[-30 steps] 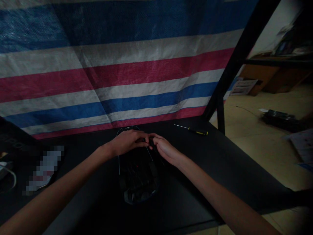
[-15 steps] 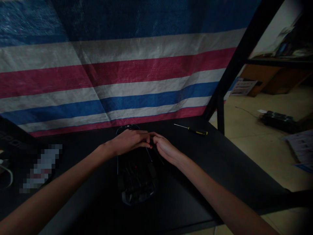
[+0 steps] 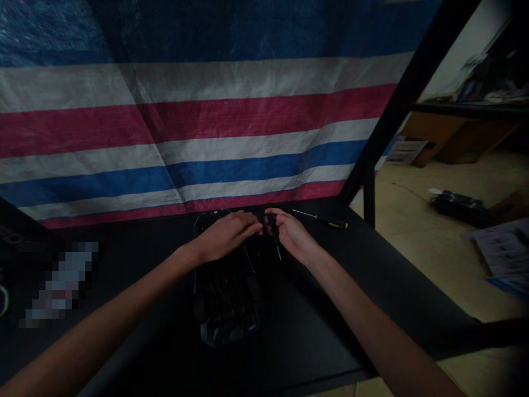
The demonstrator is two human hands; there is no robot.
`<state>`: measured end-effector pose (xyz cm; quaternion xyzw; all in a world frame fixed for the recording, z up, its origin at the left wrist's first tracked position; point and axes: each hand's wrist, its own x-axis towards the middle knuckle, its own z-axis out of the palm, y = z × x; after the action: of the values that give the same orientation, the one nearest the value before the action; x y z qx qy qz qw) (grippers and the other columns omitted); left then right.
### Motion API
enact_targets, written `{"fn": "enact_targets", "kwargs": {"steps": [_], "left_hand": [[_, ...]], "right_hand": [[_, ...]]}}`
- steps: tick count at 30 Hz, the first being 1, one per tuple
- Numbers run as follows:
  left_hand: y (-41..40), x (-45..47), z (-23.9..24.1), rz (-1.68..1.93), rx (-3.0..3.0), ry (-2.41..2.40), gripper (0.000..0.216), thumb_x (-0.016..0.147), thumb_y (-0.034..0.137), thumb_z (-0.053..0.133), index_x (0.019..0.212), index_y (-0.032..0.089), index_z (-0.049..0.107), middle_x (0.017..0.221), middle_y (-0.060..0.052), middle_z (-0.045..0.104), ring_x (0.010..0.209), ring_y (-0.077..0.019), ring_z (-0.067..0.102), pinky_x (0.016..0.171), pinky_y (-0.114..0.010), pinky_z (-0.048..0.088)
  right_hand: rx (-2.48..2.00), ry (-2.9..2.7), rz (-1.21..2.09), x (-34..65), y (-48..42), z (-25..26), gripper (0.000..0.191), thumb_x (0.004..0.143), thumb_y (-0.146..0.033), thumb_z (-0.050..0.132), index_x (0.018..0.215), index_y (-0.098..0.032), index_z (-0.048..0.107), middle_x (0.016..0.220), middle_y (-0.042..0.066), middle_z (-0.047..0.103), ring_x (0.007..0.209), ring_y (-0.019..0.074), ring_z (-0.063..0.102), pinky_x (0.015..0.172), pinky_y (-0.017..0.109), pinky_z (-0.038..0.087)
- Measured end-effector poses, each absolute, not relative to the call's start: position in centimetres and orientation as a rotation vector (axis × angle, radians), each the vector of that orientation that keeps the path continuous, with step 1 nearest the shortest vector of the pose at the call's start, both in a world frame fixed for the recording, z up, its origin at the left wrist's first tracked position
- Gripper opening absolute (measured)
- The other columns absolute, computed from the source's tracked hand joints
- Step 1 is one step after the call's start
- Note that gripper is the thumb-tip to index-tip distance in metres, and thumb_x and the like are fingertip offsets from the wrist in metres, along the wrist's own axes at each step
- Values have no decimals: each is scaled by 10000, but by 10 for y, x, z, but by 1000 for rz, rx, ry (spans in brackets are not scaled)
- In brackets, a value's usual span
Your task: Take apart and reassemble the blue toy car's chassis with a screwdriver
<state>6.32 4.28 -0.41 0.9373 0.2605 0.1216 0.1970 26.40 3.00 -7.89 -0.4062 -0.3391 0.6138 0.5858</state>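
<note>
Two bare hands are working over a dark, rounded plastic device (image 3: 229, 298) with its inner parts showing, which is lying on the black matte tabletop (image 3: 330, 298) directly in front of the person. The left hand (image 3: 226, 234) is resting palm-down on the device's far end, fingers curled loosely, their tips meeting the right hand's. The right hand (image 3: 292, 234) is hovering just beside it, fingers bent and pinching a thin dark rod-like piece (image 3: 276, 242) that is slanting down toward the table; what exactly this piece is cannot be made out in the dim light. No container is showing on the table; the opened device is itself holding small dark parts and one tiny red spot, too murky to name.

Beyond the right hand, a slim screwdriver with a yellow-and-black handle (image 3: 320, 220) is lying near the tabletop's far right corner, apart from both hands. Bare table is stretching to the right of the device up to the edge. Behind everything, a striped red, white and blue woven tarpaulin (image 3: 231, 116) is hanging. At the left, a blurred pale patch (image 3: 58, 284) is hiding whatever is lying there.
</note>
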Motion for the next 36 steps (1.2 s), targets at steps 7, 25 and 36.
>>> {"fn": "enact_targets", "kwargs": {"steps": [7, 25, 36], "left_hand": [[44, 14, -14, 840, 2433, 1085, 261, 1043, 390, 479, 1158, 218, 637, 1196, -81, 659, 1207, -263, 579, 1132, -494, 432], [21, -48, -87, 940, 1463, 945, 854, 899, 368, 652, 1614, 273, 195, 1646, -162, 381, 1449, -338, 485, 1177, -569, 441], [16, -44, -88, 1060, 1363, 812, 854, 846, 307, 738, 1566, 214, 287, 1581, -191, 426, 1420, -368, 495, 1229, -617, 325]], "right_hand": [[-1017, -923, 1285, 276, 29, -73, 306, 673, -191, 608, 956, -226, 721, 875, 26, 708, 825, 184, 653, 793, 339, 489], [-911, -1477, 687, 221, -10, -13, 259, 822, -268, 830, 1058, -275, 724, 1029, 11, 717, 964, 171, 710, 865, 315, 605], [-776, -2021, 478, 160, -16, 15, 215, 878, -168, 765, 1077, -221, 706, 1085, 41, 698, 942, 175, 722, 812, 298, 663]]}}
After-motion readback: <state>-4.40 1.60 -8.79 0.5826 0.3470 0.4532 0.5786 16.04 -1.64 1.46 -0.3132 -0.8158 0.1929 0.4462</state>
